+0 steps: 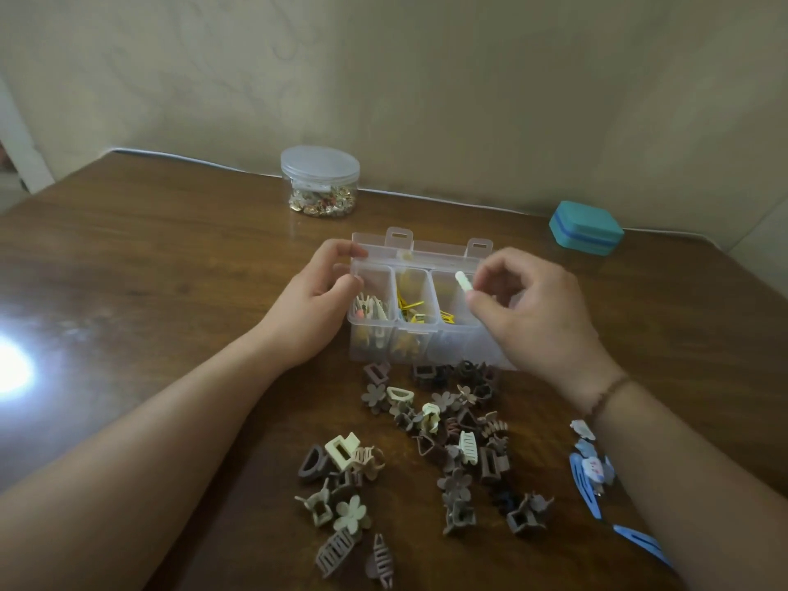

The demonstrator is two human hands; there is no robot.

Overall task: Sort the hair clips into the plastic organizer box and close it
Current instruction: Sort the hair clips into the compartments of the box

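A clear plastic organizer box (415,334) stands open in the middle of the wooden table, its lid (426,249) tipped back. Cream clips fill its left compartment and yellow clips (411,309) the middle one. My left hand (317,309) grips the box's left wall and corner. My right hand (537,309) hovers over the right compartment, pinching a small pale green clip (464,283) between thumb and fingers. A pile of brown, grey and cream claw clips (447,445) lies in front of the box.
A round clear jar of gold trinkets (320,183) stands at the back by the wall. A teal case (586,228) sits at the back right. Blue snap clips (590,471) lie by my right wrist. Glare marks the table at far left.
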